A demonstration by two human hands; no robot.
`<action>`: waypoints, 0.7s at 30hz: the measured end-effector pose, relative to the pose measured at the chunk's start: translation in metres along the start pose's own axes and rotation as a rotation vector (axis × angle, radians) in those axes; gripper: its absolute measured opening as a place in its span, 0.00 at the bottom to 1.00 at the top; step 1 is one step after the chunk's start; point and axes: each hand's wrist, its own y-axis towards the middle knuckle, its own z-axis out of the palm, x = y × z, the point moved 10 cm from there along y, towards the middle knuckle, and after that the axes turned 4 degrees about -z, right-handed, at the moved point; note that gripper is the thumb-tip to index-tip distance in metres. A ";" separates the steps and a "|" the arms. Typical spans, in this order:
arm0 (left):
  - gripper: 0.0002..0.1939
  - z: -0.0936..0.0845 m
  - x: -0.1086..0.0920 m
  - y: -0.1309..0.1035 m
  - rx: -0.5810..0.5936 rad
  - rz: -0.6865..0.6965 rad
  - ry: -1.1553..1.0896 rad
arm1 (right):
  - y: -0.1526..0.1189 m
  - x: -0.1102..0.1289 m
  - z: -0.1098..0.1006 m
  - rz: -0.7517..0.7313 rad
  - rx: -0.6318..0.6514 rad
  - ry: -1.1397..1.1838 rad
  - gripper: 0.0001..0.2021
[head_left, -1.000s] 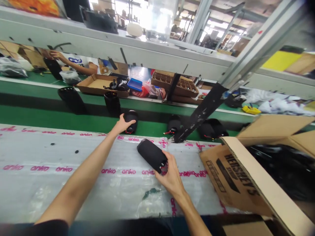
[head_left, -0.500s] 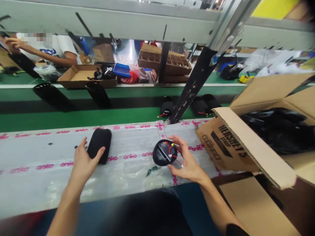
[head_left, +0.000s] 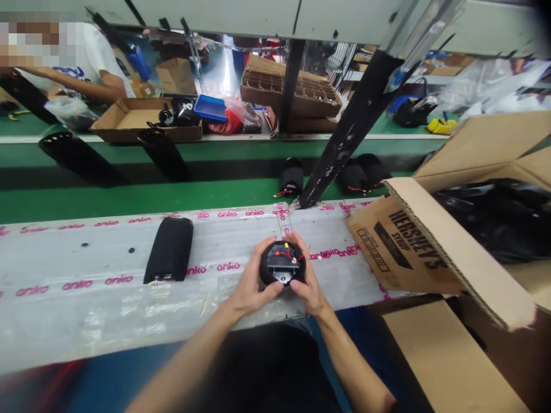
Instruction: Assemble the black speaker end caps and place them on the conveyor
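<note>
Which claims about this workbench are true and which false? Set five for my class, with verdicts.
1. The left hand and right hand hold one black cylinder. True.
2. Another black cylinder lies on the anko-printed film, left of both hands. True.
3. The HERSHEY'S SYRUP carton is closed. False: its top is open.
4. Red wire shows on the held cylinder. True.
5. The blue tray sits on the film. False: it is across the green surface.

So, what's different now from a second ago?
The left hand brought one black cylinder off the green belt, leftward and nearer the person, onto the pink-printed bench and let go. It then joined the right hand on the held cylinder, whose wired end has turned toward the camera. The cardboard box and the three cylinders farther along the belt stayed put.
</note>
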 end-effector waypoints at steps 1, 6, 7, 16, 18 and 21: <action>0.43 0.001 -0.002 -0.005 -0.080 0.027 0.016 | -0.007 0.001 0.000 -0.028 -0.082 -0.005 0.44; 0.35 0.009 -0.002 -0.025 -0.380 0.107 -0.011 | -0.036 -0.002 0.014 -0.057 -0.391 -0.097 0.30; 0.33 0.007 -0.001 -0.025 -0.402 0.101 -0.030 | -0.037 -0.002 0.017 -0.049 -0.426 -0.118 0.29; 0.30 -0.037 -0.028 0.039 0.317 -0.321 0.039 | -0.018 -0.002 0.025 -0.051 -0.378 -0.072 0.29; 0.29 -0.044 -0.034 0.065 0.428 -0.383 0.228 | -0.018 -0.003 0.024 -0.035 -0.350 -0.049 0.30; 0.28 -0.031 -0.048 0.095 0.660 -0.315 0.489 | -0.019 -0.002 0.027 0.005 -0.309 -0.060 0.32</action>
